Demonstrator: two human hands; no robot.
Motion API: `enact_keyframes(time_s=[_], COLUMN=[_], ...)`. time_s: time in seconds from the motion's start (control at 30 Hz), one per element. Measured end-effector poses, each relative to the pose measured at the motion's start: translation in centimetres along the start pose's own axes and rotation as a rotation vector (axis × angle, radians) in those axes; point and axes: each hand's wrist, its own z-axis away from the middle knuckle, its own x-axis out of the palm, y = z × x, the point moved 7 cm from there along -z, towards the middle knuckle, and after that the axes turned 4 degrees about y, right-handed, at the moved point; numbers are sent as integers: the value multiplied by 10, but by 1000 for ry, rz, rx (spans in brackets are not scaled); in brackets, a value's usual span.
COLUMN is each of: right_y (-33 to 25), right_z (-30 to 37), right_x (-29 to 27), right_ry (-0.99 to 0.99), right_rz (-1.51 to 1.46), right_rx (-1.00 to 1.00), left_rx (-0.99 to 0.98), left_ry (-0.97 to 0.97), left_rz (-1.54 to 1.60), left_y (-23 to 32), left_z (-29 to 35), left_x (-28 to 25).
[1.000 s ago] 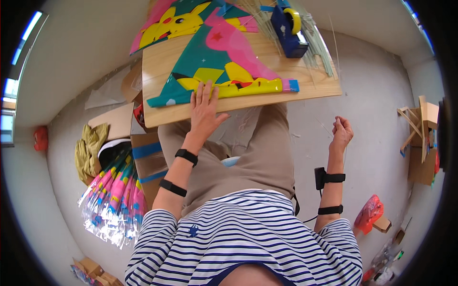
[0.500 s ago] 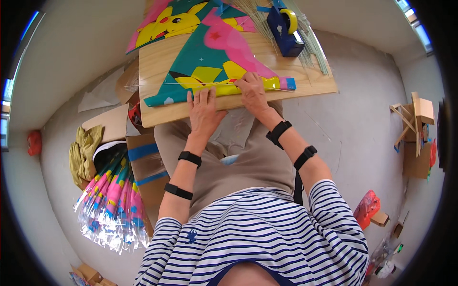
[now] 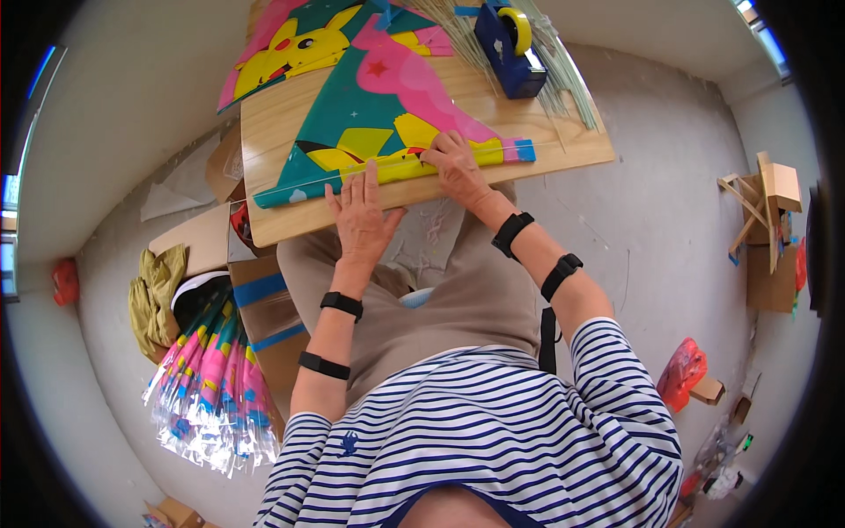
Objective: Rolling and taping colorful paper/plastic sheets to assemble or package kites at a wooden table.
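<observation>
The thin pale rod lies in front of you, along the near edge of the teal-and-pink printed plastic sheet on the wooden tabletop. Its long axis runs left to right, the right end slanting farther from you. Your right hand is nearer it, fingertips bunched over it; whether they pinch or press, you cannot tell. Your left hand lies palm-down on the yellow edge, thumb spread, fingertips close beside the rod. No label or writing is legible.
</observation>
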Motion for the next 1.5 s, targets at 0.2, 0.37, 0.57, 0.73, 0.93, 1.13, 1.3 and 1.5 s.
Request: enact_keyframes(time_s=[0.2,0.37,0.57,0.73,0.93,1.13,1.3,1.5], right_y=[-4,0,-4,8,6,5,6,5], right_z=[-1,0,1,2,1,1,1,1], right_x=[-1,-2,-5,0,-1,-1,-1,-1], right_ry=[48,23,54,56,58,69,75,89], right_rz=[-13,-23,-62,-131,-135,-129,-116,-88], right_rx=[-40,-27,-10,62,36,13,8,6], left_rx=[4,14,-10,-16,-14,-20,-40,-41], left_ry=[-3,23,13,25,18,6,-2,28], left_rz=[-58,-87,-62,-16,-33,-50,-36,-35], left_y=[-3,1,2,1,2,0,0,0], left_z=[-1,-1,0,0,-1,-1,-1,-1], left_x=[0,2,0,0,-1,-1,1,-2])
